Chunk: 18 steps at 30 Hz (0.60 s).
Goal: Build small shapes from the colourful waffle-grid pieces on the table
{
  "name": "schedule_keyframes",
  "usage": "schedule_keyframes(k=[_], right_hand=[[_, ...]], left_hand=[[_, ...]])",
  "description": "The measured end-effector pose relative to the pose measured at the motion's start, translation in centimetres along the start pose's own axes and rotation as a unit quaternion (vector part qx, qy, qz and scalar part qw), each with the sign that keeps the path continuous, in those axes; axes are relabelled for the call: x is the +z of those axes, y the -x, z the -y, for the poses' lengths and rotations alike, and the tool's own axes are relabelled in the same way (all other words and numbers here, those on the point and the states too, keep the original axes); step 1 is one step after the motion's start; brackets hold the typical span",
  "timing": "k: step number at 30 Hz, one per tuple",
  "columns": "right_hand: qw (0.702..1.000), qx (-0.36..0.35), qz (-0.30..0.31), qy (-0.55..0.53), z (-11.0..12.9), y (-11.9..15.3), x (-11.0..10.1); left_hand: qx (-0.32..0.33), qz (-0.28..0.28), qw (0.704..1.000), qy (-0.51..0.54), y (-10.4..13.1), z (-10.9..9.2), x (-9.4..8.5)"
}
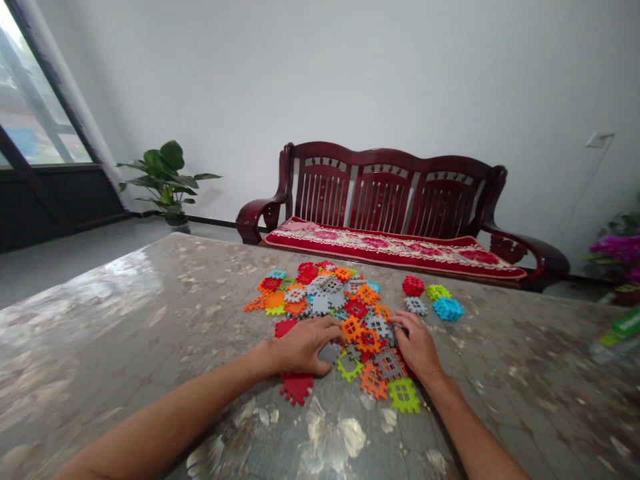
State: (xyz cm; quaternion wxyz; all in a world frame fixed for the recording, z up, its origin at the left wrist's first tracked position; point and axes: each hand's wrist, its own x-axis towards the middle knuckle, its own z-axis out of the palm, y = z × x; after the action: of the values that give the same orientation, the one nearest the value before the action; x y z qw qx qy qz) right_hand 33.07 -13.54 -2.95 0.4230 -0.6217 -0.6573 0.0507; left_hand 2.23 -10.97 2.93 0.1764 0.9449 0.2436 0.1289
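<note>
Filling the lower frame, a patterned table (pixel 175 320) before a red-brown bench (pixel 383 190) bears a mid-frame heap of colourful notched pieces (pixel 356 309), the left hand (pixel 307 343) curled over its left side, the right hand (pixel 417 341) at its right edge, whether either grips anything impossible to tell.

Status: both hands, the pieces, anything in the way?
Left hand over gray piece, grip unclear. Right hand at right edge of pile, grip unclear. Notched pieces overlapping, mixed colors. Left hand partly hides red pieces.
</note>
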Motion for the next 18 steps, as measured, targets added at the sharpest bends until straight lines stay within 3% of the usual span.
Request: schedule_keyframes(k=[7, 12, 18], right_hand=[[1.0, -0.003, -0.005, 0.002, 0.2, 0.0, -0.1], [1.0, -0.01, -0.017, 0.019, 0.3, 0.1, -0.1], [0.992, -0.103, 0.007, 0.069, 3.3, 0.2, -1.0]], left_hand=[[-0.031, -0.088, 0.995, 0.019, -0.3, 2.8, -0.9], [-0.087, -0.166, 0.982, -0.023, -0.4, 4.8, -2.5], [-0.125, -0.204, 0.962, -0.131, 0.2, 5.1, -3.8]])
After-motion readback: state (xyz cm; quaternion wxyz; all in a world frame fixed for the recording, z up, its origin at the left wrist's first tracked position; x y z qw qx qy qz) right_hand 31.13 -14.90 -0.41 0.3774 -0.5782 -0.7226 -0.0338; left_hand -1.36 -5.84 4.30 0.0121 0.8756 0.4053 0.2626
